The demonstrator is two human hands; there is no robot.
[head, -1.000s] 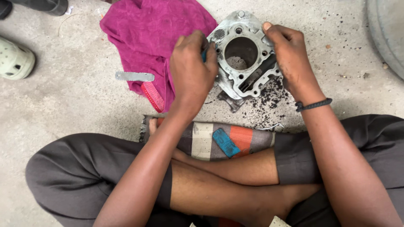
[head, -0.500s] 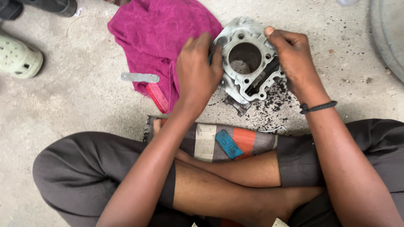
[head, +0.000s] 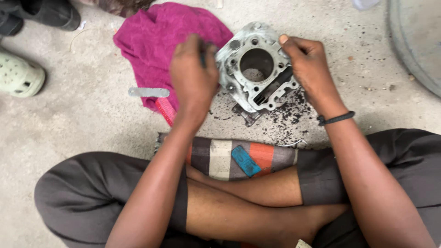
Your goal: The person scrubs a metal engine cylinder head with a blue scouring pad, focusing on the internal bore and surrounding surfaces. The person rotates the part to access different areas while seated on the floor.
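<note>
Concrete floor (head: pixel 69 133), strewn with black grit: a seated person's right hand (head: pixel 308 64) grips a metal engine cylinder block (head: pixel 255 69), its bore empty, while the blurred left hand (head: pixel 193 76) is clenched around a small tool beside a magenta cloth (head: pixel 156 41).

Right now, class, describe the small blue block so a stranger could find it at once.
Start at the person's crossed legs. Just in front lies a striped cloth on the concrete floor. The blue block rests on it, slanted beside the orange stripe, the only blue thing there.
</note>
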